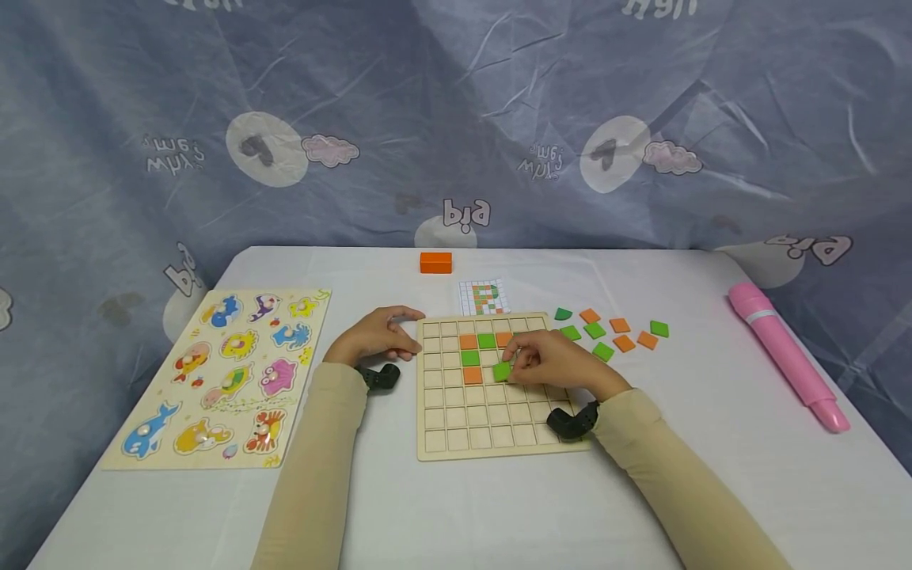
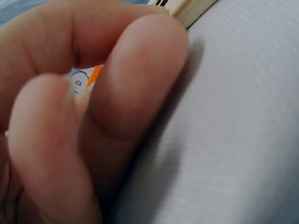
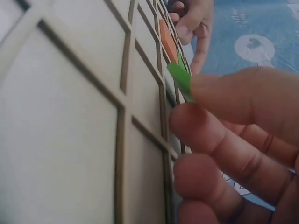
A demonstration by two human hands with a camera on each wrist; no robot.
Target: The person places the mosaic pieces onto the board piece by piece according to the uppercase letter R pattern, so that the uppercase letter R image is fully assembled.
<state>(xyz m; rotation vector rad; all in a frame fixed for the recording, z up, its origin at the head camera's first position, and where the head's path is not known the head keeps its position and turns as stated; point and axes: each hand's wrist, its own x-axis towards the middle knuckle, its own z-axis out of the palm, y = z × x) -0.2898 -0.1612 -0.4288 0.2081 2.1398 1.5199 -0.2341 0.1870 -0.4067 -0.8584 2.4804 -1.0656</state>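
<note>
A green square tile is pinched between the thumb and finger of my right hand, low over the wooden grid board. In the right wrist view the tile tilts up from the fingertips. Orange tiles and green tiles sit in cells of the board's upper part, left of this hand. My left hand rests at the board's upper left edge with loosely bent fingers. In the left wrist view its fingertips lie right by the board's edge.
Loose green and orange tiles lie right of the board. Behind it are a pattern card and an orange block. A sea-animal puzzle board lies at left, a pink cylindrical object at right.
</note>
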